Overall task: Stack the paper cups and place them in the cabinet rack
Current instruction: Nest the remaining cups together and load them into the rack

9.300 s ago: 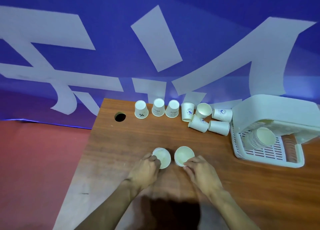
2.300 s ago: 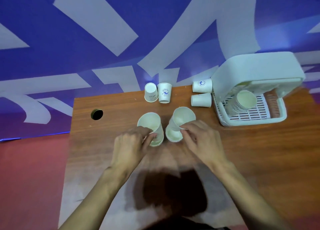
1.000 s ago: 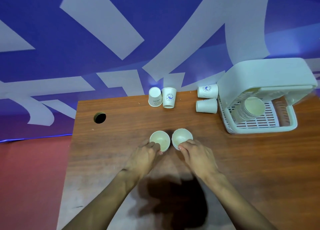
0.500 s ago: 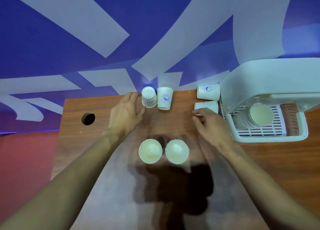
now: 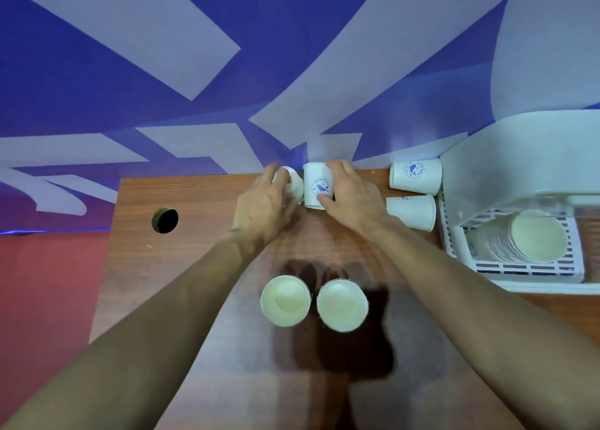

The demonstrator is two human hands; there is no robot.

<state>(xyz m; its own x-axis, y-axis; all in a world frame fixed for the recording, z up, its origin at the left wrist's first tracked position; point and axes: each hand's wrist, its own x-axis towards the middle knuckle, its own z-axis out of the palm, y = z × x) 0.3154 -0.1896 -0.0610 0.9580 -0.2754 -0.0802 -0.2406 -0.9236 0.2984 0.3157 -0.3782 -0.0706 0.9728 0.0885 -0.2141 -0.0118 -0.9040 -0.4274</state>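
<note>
Six loose cups (image 5: 318, 186) (image 5: 293, 185) (image 5: 415, 176) (image 5: 410, 212) (image 5: 285, 300) (image 5: 342, 304), one stack (image 5: 535, 241), one rack (image 5: 535, 282).

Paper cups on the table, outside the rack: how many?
6. Left hand grips the far-left cup, right hand the logo cup beside it; two side-lying cups by the rack; two front cups, maybe with more nested inside.

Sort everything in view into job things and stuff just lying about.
Job: left hand gripping blurred cup; right hand gripping printed cup; near-left cup; near-right cup; upper tipped cup; lower tipped cup; rack holding a cup stack.
Lying about: table hole; blue banner.
</note>
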